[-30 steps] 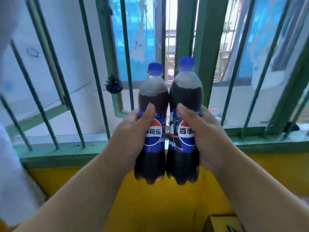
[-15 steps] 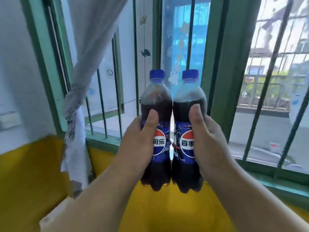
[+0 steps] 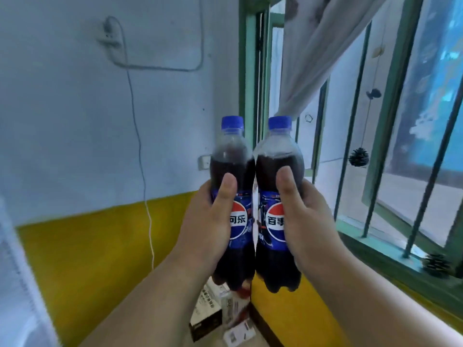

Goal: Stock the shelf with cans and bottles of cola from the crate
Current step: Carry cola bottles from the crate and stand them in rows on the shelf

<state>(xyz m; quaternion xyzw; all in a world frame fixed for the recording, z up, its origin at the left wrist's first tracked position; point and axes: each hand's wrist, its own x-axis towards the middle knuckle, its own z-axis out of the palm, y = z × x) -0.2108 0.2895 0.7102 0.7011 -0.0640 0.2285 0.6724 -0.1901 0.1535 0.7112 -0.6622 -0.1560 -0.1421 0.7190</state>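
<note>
Blue-capped and dark with cola, two bottles stand upright in our grip in the head view, held out in front of us in mid-air. Our left hand [image 3: 213, 221] curls round the left bottle [image 3: 231, 171] at its label, thumb laid up the front. Our right hand [image 3: 308, 221] wraps the right bottle [image 3: 280, 166] the same way, thumb pointing up over the label's edge. We hold the two bottles side by side, their shoulders touching, with a thin gap showing between the labels lower down.

Behind them we see a wall [image 3: 100, 121], pale above and yellow below, with a thin white cable [image 3: 142, 171] hanging down it from a socket. To the right stands a green-framed window [image 3: 253, 71] with vertical bars, a pale curtain [image 3: 313, 58] gathered across its top, and a pine cone [image 3: 358, 157] hanging among the bars. Another pine cone [image 3: 436, 265] rests on the sill. Below the bottles, on the floor in the corner, lie a few small boxes [image 3: 208, 314], too blurred for us to read.
</note>
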